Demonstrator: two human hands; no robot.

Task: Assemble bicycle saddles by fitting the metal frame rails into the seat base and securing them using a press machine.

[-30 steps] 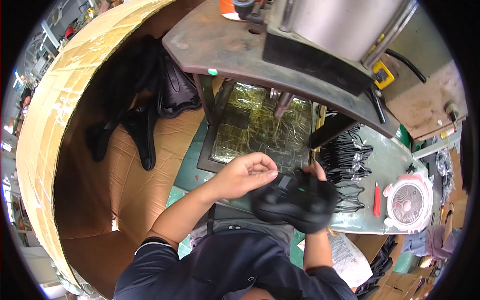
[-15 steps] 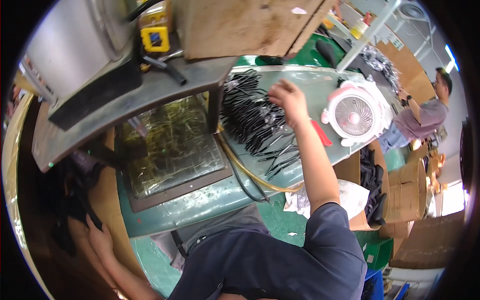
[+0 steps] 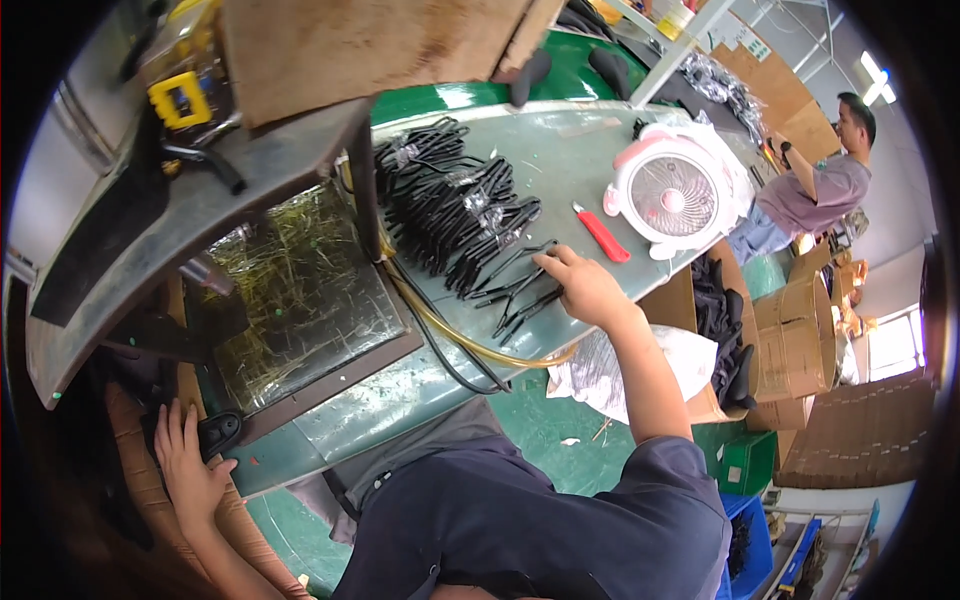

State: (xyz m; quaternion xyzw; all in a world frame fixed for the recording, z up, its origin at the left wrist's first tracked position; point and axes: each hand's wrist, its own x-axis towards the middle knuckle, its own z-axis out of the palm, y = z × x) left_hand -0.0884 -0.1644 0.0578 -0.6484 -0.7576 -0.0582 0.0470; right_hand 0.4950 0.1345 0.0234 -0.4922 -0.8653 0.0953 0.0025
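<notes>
My left hand (image 3: pixel 188 462) lies with fingers spread against a smooth black piece (image 3: pixel 220 432) with a rounded, slotted end, at the bench's left corner. My right hand (image 3: pixel 592 288) is closed at the fingertips on a black bent metal rod (image 3: pixel 545 248), one of several loose ones on the green bench. Beside them, to the left, lies a large pile of similar black bent rods (image 3: pixel 450 205), partly bundled in clear wrap. A red-handled knife (image 3: pixel 603 237) rests just beyond my right hand.
A press-like machine frame (image 3: pixel 250 165) stands over a film-covered plate (image 3: pixel 310 300) on the left. Hoses (image 3: pixel 470 347) curve along the bench. A pink-and-white fan (image 3: pixel 675 195) stands at right, near a carton of black pieces (image 3: pixel 722 310). A person (image 3: pixel 820 185) works farther right.
My right hand has come down from above the rod pile to the loose rods. My left hand has moved up to the bench corner with the black piece. The view has shifted.
</notes>
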